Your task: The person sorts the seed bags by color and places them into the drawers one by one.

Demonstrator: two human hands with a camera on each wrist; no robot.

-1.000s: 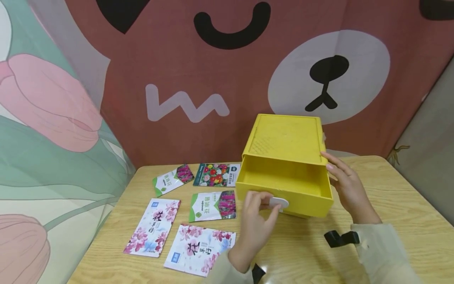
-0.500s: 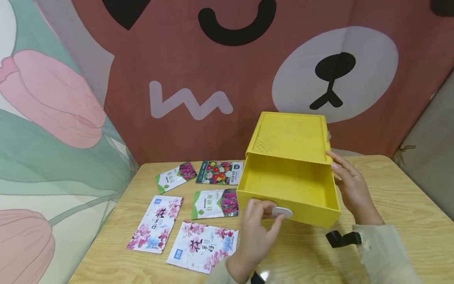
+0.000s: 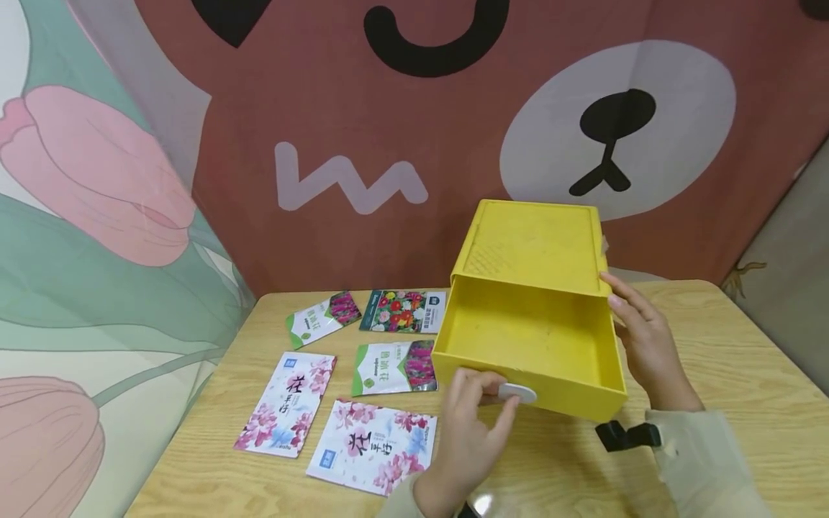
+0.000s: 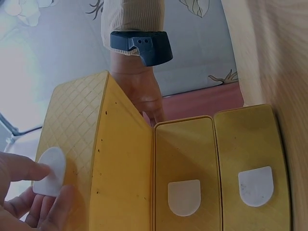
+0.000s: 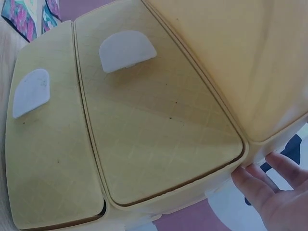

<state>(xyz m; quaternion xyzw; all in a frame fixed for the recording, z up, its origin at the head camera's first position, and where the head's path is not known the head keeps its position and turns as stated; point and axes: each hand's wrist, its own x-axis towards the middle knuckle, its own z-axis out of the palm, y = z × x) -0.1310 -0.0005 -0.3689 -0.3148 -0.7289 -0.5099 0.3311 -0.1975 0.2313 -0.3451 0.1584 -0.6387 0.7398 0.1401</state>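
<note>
A yellow plastic drawer cabinet (image 3: 534,248) stands on the table, its top drawer (image 3: 573,396) pulled well out, with nothing visible inside. My left hand (image 3: 463,439) pinches the white handle (image 3: 519,393) at the drawer's front; the left wrist view shows thumb and fingers on that handle (image 4: 50,171). My right hand (image 3: 650,349) rests its extended fingers against the cabinet's right side near the top front corner. In the right wrist view its fingertips (image 5: 248,180) touch the side beside the middle drawer (image 5: 159,120). Both lower drawers are pushed in.
Left of the cabinet several flower seed packets lie flat, among them a pink-blossom packet (image 3: 288,404), a green-and-white packet (image 3: 395,367) and a dark-edged packet (image 3: 404,311). A printed bear cloth (image 3: 324,93) hangs behind the wooden table (image 3: 201,432).
The top drawer has slid further out toward me, my left hand moving with it on the handle. My right hand keeps its place at the cabinet's side. The head view has shifted slightly.
</note>
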